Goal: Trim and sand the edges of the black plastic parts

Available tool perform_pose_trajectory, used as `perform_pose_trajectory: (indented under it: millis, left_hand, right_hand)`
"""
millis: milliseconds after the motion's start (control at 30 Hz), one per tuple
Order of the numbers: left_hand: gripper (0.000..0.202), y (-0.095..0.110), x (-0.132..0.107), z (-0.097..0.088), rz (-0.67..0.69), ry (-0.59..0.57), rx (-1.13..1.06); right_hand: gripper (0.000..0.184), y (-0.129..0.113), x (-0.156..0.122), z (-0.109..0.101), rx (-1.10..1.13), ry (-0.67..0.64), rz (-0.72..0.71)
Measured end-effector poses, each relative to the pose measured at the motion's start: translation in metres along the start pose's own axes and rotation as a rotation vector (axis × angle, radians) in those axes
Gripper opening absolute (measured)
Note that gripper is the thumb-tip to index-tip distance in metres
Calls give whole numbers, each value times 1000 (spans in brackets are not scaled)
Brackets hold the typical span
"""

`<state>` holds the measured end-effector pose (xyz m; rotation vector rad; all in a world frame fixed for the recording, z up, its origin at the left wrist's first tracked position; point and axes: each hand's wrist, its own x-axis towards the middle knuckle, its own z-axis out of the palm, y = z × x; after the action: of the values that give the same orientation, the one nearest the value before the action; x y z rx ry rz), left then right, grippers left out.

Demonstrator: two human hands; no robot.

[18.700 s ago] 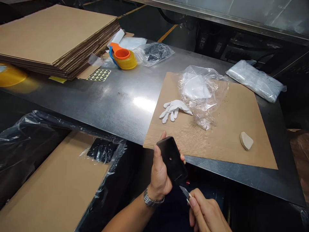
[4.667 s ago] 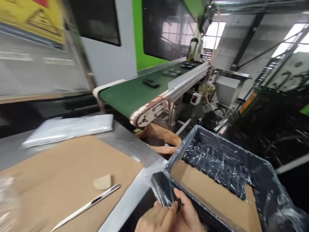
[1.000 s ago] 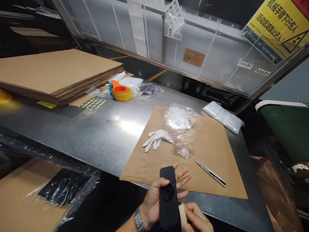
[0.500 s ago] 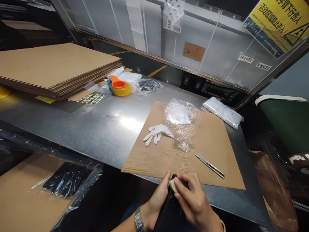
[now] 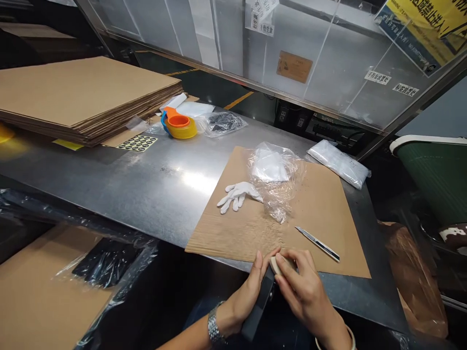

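My left hand (image 5: pixel 247 297) grips a long black plastic part (image 5: pixel 260 305) edge-on, just below the near edge of the metal table (image 5: pixel 146 184). My right hand (image 5: pixel 304 291) pinches a small beige block (image 5: pixel 274 264) against the part's upper end. Both hands are closed. A slim knife (image 5: pixel 317 237) lies on the cardboard sheet (image 5: pixel 328 214) just beyond my right hand, untouched.
On the cardboard lie a white glove (image 5: pixel 238 195) and a crumpled clear bag (image 5: pixel 278 179). Farther back: a white packet (image 5: pixel 339 163), an orange-and-yellow tape dispenser (image 5: pixel 179 125), a sticker sheet (image 5: pixel 139 143), stacked cardboard (image 5: pixel 83 92). A lined box (image 5: pixel 54 287) stands lower left, a green conveyor (image 5: pixel 434 175) at right.
The black part has turned from face-up to edge-on and sunk lower. My right hand has come over it and the beige block has moved up to the part's upper end.
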<state>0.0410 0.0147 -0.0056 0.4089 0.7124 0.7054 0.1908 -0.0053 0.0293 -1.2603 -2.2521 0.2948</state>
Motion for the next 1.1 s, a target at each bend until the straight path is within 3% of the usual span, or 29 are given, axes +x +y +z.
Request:
perform_pose_trajectory:
  millis: [67, 133, 233, 300, 467, 600, 667, 800, 933, 1100]
  left_hand:
    - [49, 1, 2, -3, -2, 25, 67]
    - [58, 3, 5, -6, -63, 15, 12]
    - [63, 4, 8, -7, -178, -36, -150]
    - [60, 3, 9, -6, -242, -86, -225]
    - [35, -2, 15, -4, -251, -37, -282]
    - [37, 5, 20, -8, -241, 14, -341]
    - [40, 9, 18, -9, -266, -25, -402]
    - [39, 6, 12, -9, -258, -155, -553]
    - [36, -1, 9, -7, -185, -158, -567]
    - [32, 0, 9, -6, -148, -155, -679]
  right_hand:
    - [34, -11, 2, 2, -64, -34, 25]
    - [29, -24, -1, 11, -101, -36, -47]
    - [22, -43, -10, 29, -147, 41, -204]
    - [23, -50, -15, 37, -201, 100, -224]
    - [28, -56, -22, 42, -252, 134, -163]
    - [31, -60, -40, 51, -117, 126, -31]
    - [34, -55, -49, 53, -33, 180, 49]
    - [43, -41, -53, 50, 79, 278, 61]
    - [43, -45, -48, 50, 125, 269, 15]
    - [44, -50, -49, 51, 130, 334, 90]
